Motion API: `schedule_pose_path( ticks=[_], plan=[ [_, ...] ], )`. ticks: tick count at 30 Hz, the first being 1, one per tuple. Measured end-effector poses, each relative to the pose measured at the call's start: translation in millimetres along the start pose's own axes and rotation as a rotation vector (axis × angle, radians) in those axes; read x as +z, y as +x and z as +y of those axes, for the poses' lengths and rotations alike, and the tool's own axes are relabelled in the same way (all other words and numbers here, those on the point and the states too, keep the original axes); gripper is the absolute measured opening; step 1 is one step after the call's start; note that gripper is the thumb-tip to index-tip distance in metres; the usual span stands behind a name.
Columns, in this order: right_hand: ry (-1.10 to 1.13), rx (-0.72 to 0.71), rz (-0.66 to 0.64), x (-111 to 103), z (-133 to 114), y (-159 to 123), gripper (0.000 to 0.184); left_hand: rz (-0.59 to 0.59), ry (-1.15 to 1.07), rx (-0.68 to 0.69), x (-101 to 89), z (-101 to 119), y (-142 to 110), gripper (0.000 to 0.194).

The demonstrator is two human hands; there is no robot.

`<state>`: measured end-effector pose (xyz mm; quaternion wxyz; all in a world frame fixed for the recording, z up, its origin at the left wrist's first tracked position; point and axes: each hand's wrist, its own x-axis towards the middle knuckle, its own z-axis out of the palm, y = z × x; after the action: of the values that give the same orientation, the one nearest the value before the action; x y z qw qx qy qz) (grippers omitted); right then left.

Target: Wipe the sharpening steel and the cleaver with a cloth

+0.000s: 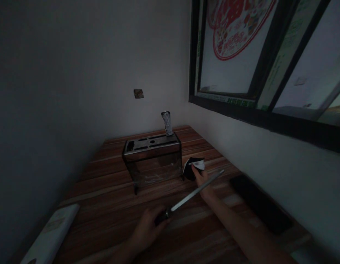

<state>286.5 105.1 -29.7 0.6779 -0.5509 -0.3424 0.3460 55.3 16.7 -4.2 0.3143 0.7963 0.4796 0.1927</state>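
Note:
My left hand (pixel 151 224) is closed around the black handle of a honing steel (pixel 192 194). The steel's long grey rod slants up and to the right, its tip passing in front of my right wrist. In my right hand (pixel 200 178) a black and white cloth (pixel 189 171) is pinched, just beside the right end of a knife block (pixel 153 167). That block has a slotted metal top, a see-through front and dark side legs. A grey, wrapped-looking handle (pixel 167 124) sticks up from the block's back right corner.
The wood-grain table (pixel 104 205) meets walls at the back and right. At the front left lies a long white box (pixel 53 233). A flat black strip-like object (pixel 259 203) rests along the right wall, below a dark-framed window (pixel 236 104).

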Motion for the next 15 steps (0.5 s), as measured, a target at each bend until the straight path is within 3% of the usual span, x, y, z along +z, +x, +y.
schedule_pose_path(
  ticks=[4,8,11,15],
  plan=[
    [-0.038,-0.014,-0.057,4,-3,-7,0.042,0.036,0.033,0.015,-2.4,-5,-5,0.023],
    [-0.055,-0.022,-0.103,4,-3,-9,0.043,0.038,0.108,0.044,-19.3,1,-10,0.028],
    [-0.047,-0.024,-0.119,5,0,-7,0.043,0.09,0.17,0.07,-42.6,11,-15,0.034],
    [-0.027,-0.031,-0.162,7,1,-9,0.038,0.156,0.241,0.052,-87.2,27,-26,0.037]
  ],
)
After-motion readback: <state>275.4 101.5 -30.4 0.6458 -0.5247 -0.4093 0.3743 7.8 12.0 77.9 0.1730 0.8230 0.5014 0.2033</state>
